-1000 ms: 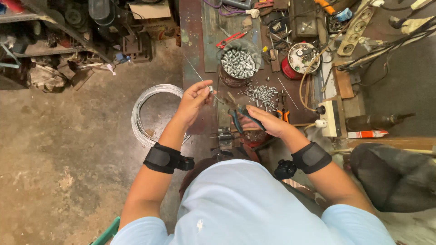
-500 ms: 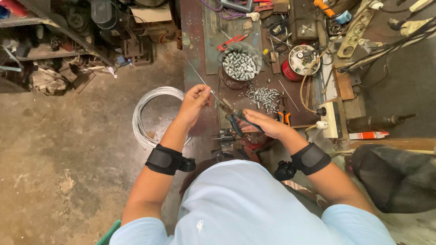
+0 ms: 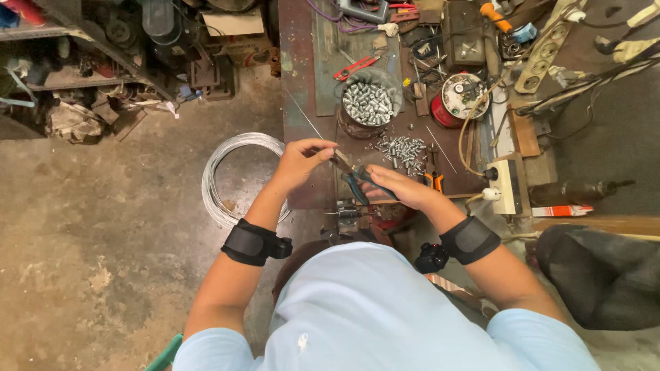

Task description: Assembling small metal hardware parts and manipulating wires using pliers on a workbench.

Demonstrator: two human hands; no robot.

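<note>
- You look straight down at your own two arms, reaching forward from a pale blue shirt over the near edge of a dark, cluttered desk (image 3: 302,124).
- Your left hand (image 3: 297,163) is raised above the desk edge, wrist bent, its fingers pinched together on the near end of one thin straight wire (image 3: 306,117) that runs away from you up and to the left.
- Your right hand (image 3: 399,187) lies lower and to the right, fingers wrapped tight around the blue handles of one pair of pliers (image 3: 354,177). The pliers' nose points up and left, meeting the wire right at your left fingertips; the two hands are close together, nearly touching.
- Each forearm wears one black strap: two in all, one near each wrist.
- On the floor left of the desk, just beyond your left forearm, lies one coil of pale wire (image 3: 227,172).
- Ahead of your hands stands one round container (image 3: 368,103) heaped with small silver metal pieces, too many to count.
- Between that container and your right hand lies one loose pile of the same silver pieces (image 3: 402,149).
- Right of the container is one red round tin (image 3: 462,96) holding small parts.
- One red-handled tool (image 3: 356,66) lies further back on the desk.
- One white socket block (image 3: 509,187) sits at the desk's right edge.
</note>
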